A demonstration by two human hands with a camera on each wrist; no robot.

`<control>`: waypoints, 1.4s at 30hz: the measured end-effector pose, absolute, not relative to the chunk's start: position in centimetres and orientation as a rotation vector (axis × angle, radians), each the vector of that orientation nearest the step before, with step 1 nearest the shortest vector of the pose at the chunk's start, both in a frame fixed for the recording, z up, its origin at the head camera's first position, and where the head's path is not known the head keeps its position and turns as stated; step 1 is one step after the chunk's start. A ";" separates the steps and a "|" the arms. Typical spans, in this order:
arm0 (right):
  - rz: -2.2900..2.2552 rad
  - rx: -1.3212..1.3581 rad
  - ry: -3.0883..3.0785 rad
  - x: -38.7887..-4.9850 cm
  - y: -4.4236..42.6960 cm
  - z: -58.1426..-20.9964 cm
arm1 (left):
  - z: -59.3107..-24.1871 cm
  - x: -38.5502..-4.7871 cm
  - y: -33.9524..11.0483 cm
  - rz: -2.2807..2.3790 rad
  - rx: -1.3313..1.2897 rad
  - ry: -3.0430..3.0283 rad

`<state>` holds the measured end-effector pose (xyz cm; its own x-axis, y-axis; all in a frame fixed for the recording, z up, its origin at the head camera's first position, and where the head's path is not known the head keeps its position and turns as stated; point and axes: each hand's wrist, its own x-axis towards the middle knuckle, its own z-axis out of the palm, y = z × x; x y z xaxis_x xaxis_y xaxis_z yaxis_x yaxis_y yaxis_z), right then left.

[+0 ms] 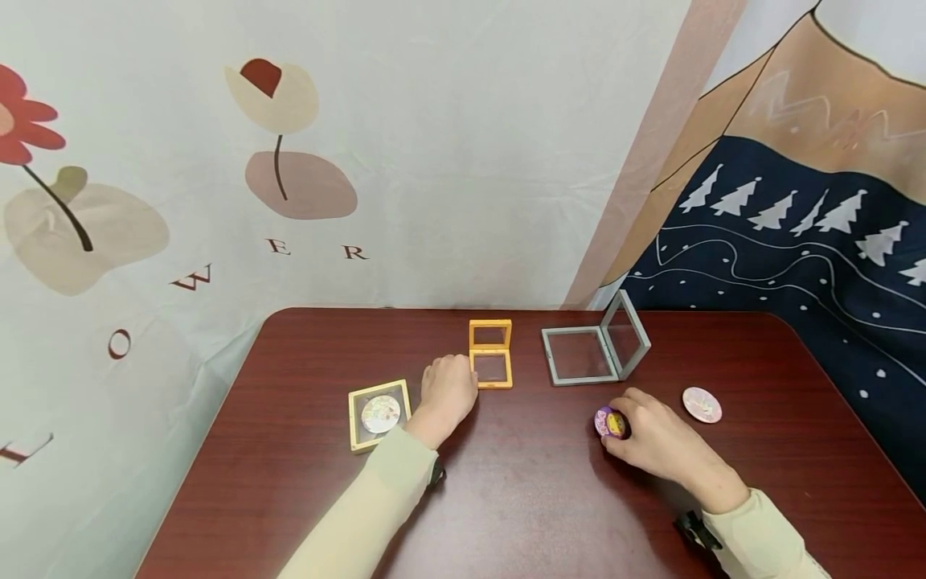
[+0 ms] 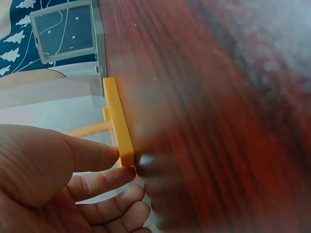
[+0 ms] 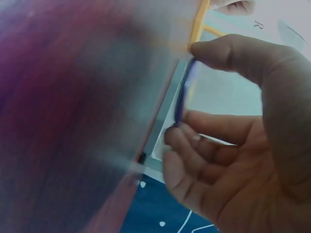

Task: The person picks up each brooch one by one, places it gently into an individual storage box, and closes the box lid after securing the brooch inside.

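White backdrop (image 1: 463, 161): hangs behind the bench (image 1: 521, 507) and along its left side; printed with flowers and dark red letters, among them O, W, E and R.
Pale yellow frame (image 1: 354, 426): square, flat on the bench, leftmost of the three frames, near the left forearm.
White round badge (image 1: 380, 414): inside the pale yellow frame, with a faint multicoloured print.
Left hand (image 1: 448, 394): extends from a pale sleeve (image 1: 362, 515); the fingers pinch the orange-yellow frame at one edge, thumb on one side, index finger on the other.
Orange-yellow frame (image 1: 490, 350): hinged, two clear panels, unfolded; front half lies on the bench, rear half is raised; located just right of the left hand, toward the back edge of the bench.
Grey frame (image 1: 610, 351): hinged, larger than the orange-yellow frame, unfolded; left half flat on the bench, right half raised at an angle.
Purple round badge (image 1: 610, 422): yellow figure at its centre; located in front of the grey frame, held in the right hand; edge-on in the right wrist view.
Right hand (image 1: 654, 438): fingers hold the purple round badge by its rim, thumb opposite the other fingers.
Pink round badge (image 1: 702, 404): flat on the bench, beyond the right hand, untouched.
Navy cloth (image 1: 796, 241): far right, printed with white trees and dots.
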<state>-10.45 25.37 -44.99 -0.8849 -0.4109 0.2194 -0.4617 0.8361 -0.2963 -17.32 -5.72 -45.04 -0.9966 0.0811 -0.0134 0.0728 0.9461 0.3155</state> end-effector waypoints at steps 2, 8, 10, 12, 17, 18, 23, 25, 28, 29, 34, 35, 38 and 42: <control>0.535 0.682 -2.831 -10.5 25.2 -44.9 | -45.0 -17.2 -5.8 0.500 0.121 3.070; 0.579 0.679 -2.754 -10.9 24.8 -44.5 | -44.9 -16.7 -5.9 0.512 0.123 3.050; 0.593 0.682 -2.733 -11.0 24.6 -44.4 | -44.8 -16.6 -5.9 0.518 0.127 3.046; 0.608 0.681 -2.722 -11.1 24.5 -44.3 | -44.8 -16.5 -6.0 0.525 0.128 3.040; 0.651 0.648 -2.734 -11.4 24.0 -43.9 | -44.5 -16.0 -6.0 0.548 0.126 3.022; 0.658 0.639 -2.740 -11.4 23.8 -43.8 | -44.4 -15.9 -6.0 0.552 0.125 3.018; 0.695 0.612 -2.750 -11.7 23.1 -43.4 | -44.3 -15.7 -6.0 0.562 0.108 2.992; 0.707 0.605 -2.752 -11.8 22.8 -43.3 | -44.3 -15.6 -6.0 0.561 0.098 2.983; 0.727 0.597 -2.757 -12.0 22.3 -43.2 | -44.2 -15.5 -6.0 0.561 0.084 2.967; 0.734 0.597 -2.757 -12.0 22.1 -43.1 | -44.2 -15.4 -6.0 0.562 0.081 2.964; 0.775 0.596 -2.761 -12.3 21.2 -42.7 | -44.0 -15.1 -6.0 0.569 0.082 2.961; 0.785 0.598 -2.761 -12.3 21.0 -42.6 | -44.0 -15.0 -6.0 0.570 0.084 2.963; 0.807 0.611 -2.753 -12.5 20.5 -42.4 | -44.0 -14.9 -6.1 0.576 0.087 2.965; 0.830 0.639 -2.732 -12.7 19.9 -42.2 | -43.8 -14.7 -6.1 0.579 0.090 2.955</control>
